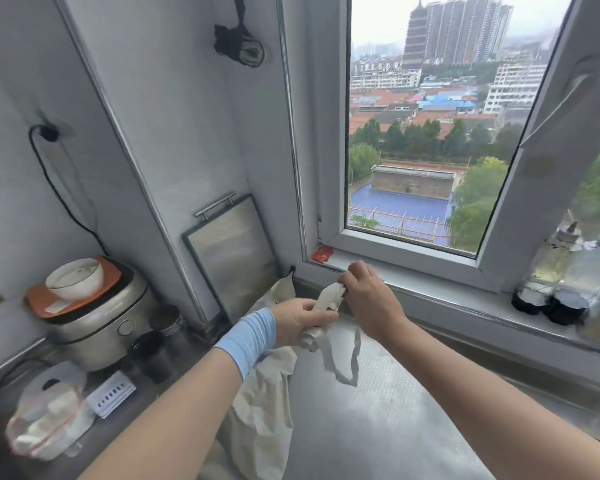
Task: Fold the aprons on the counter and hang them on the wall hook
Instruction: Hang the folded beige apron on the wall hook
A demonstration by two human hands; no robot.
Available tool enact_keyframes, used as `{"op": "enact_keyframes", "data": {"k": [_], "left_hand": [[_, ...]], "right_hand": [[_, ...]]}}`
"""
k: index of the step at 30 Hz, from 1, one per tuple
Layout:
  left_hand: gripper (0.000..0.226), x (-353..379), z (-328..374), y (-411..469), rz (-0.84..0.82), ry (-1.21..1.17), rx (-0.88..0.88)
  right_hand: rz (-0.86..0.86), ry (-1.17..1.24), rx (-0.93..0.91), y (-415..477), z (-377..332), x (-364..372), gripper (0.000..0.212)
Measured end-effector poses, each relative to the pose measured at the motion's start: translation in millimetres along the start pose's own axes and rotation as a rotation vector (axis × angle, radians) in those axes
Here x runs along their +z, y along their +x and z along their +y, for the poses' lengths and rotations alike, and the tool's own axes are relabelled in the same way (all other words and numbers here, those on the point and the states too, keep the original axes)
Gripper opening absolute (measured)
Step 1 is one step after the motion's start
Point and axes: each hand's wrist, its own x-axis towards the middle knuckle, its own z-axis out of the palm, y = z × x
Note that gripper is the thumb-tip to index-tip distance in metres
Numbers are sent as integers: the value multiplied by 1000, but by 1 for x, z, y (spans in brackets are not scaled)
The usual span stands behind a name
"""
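Apron in left grip, right grip

Crumpled cloth apron, brushed-metal counter

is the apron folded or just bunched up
Bunched, not folded: the apron drapes crumpled while left hand and right hand grip a twisted part.

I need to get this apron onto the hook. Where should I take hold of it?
Probably the strap loop: it hangs free and open below the bunch that the left hand and right hand hold. Come from the right, away from the draped apron.
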Motion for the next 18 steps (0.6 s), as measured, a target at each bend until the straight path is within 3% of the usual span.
{"op": "enact_keyframes", "data": {"k": [4, 6, 8, 10, 12, 15, 18], "left_hand": [[22, -30, 0, -12, 118, 171, 4], [29, -45, 0, -15, 217, 135, 63], [65, -55, 1, -14, 304, 78, 106], [93, -64, 4, -17, 267, -15, 132], [81, -72, 10, -23, 99, -77, 161], [13, -76, 25, -42, -117, -170, 193], [13, -84, 31, -40, -149, -189, 207]], "right_hand": [[-61, 188, 135, 23, -36, -7, 12], [-54, 301, 234, 42, -52, -13, 8], [-54, 426, 341, 57, -65, -22, 13], [-44, 601, 467, 69, -81, -32, 28], [-57, 769, 579, 80, -95, -38, 37], [-96, 979, 708, 93, -107, -47, 32], [-93, 1071, 755, 101, -117, -56, 28]]}}
